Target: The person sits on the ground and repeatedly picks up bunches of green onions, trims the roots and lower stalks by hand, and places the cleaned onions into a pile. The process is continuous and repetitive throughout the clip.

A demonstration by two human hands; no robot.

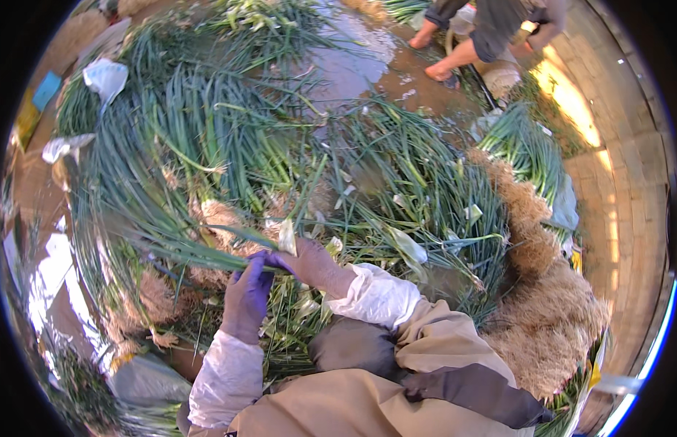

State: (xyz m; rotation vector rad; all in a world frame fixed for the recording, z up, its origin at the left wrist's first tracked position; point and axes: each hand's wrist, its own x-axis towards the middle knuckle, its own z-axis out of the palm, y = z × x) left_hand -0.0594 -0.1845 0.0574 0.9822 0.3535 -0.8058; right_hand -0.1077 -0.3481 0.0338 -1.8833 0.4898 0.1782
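Observation:
Green onion stalks [191,248] stretch leftward from my two hands, which meet in front of my body. My left hand [246,303], purple at the fingers, pinches these stalks from below. Close against it, my right hand [316,266] grips the same stalks near their other end. A pale, peeled leaf sheath [287,238] stands up beside my right fingers. Whether the stalks' root ends lie inside my right fist is hidden. Just beyond my hands, tan onion roots [221,216] belong to a large heap of green onions [207,131]. Stripped leaves [295,314] litter the ground under my wrists.
Another green onion pile [426,180] lies to the right, bordered by a thick mass of roots [546,322]. A person's bare feet [445,68] stand on wet, muddy ground [349,71] at the top. A brick wall [639,207] runs along the right.

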